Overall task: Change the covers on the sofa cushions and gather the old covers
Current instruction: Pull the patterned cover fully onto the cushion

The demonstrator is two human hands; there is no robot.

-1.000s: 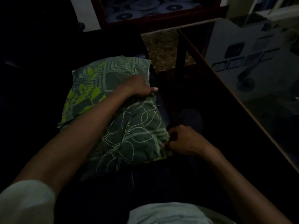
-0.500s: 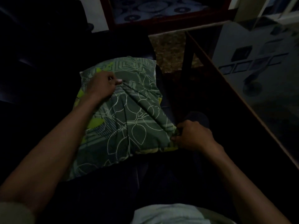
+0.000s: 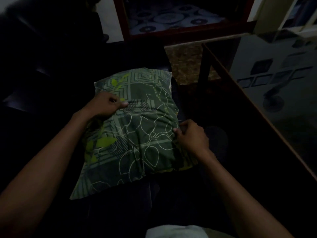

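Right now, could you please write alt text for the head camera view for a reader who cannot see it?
Two bare hands work on a green leaf-patterned cushion lying on a dark sofa: the left hand grips the cover near its far left corner, the right hand pinches its right edge. A glass-topped table stands to the right in the dim room.

dim room | dark sofa [image 3: 42, 69] | glass-topped table [image 3: 277, 93] at right (wood-edged) | patterned rug [image 3: 171, 18] beyond

A single head-worn camera looks steeply forward and down, close over the person's lap and forearms.
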